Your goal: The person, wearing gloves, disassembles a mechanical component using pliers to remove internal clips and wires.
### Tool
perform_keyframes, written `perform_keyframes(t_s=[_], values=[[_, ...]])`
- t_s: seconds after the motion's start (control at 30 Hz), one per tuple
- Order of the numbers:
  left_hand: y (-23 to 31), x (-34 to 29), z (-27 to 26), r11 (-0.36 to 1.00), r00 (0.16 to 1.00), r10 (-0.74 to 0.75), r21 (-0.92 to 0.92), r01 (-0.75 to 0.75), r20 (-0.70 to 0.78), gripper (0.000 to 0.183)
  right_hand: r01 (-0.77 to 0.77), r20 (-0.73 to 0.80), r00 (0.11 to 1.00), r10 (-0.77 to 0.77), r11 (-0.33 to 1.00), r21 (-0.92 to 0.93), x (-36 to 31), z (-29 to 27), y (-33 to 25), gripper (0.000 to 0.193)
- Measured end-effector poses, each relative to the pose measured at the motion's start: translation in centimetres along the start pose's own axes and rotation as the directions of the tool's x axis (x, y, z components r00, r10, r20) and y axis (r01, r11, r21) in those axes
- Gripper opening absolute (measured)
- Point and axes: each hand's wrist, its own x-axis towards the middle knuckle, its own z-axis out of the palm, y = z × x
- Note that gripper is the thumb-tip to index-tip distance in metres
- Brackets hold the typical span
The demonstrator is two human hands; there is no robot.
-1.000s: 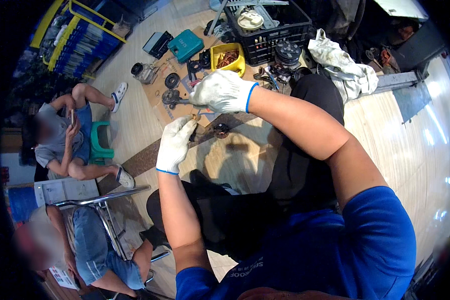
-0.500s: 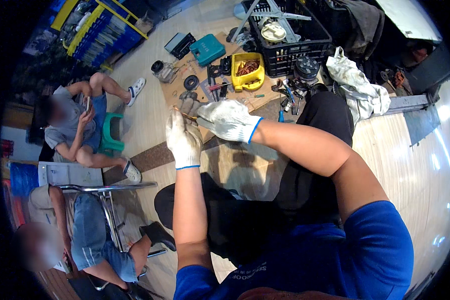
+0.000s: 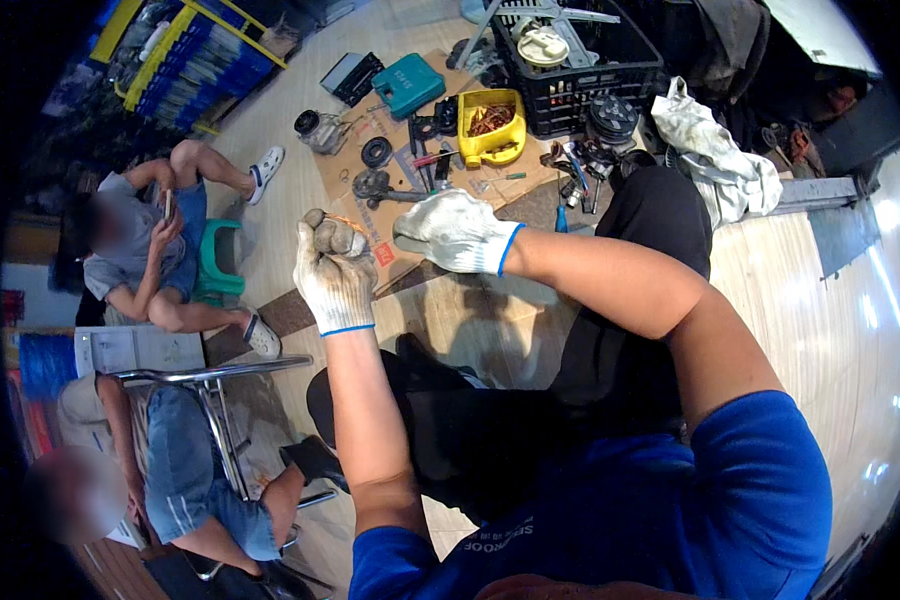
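The gloved left hand (image 3: 335,278) has its fingers curled on a thin copper-coloured wire (image 3: 347,220), which shows past the fingertips. The gloved right hand (image 3: 457,234) is near it, fingers together; whether it grips anything cannot be told. Cardboard (image 3: 520,202) lies below.

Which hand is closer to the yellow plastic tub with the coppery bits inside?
Right. The white-gloved right hand is below the yellow plastic tub in the picture, not touching it; the white-gloved left hand is farther away, down and left.
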Motion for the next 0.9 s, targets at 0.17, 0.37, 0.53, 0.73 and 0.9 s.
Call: perform_keyframes(t_s=[0.17,0.37,0.53,0.73,0.9], values=[[0.3,-0.4,1.2,0.998,0.995,0.029,0.057,-0.024,-0.094,0.026,-0.101,0.075,0.992,0.099,0.995,0.011,-0.1,-1.2,-0.5,0.029],[1.1,0.1,-0.1,0.997,1.000,0.007,-0.071,-0.006,0.014,0.019,-0.115,0.118,0.986,0.114,0.993,0.000,0.0,-2.6,-1.7,0.032],[0.2,0.0,-0.1,0.997,0.998,-0.034,-0.064,0.038,0.061,0.019,-0.031,0.006,0.999,0.032,0.998,-0.053,-0.3,-1.6,-2.1,0.026],[-0.8,-0.4,0.2,0.998,1.000,-0.024,0.061,0.025,-0.011,0.023,-0.144,0.101,0.985,0.139,0.989,0.042,0.2,-3.2,-2.7,0.042],[-2.0,-0.3,-1.2,0.993,0.999,-0.029,0.114,0.033,-0.032,0.030,-0.134,-0.059,0.988,0.140,0.987,0.089,0.3,-2.7,-2.9,0.057]])
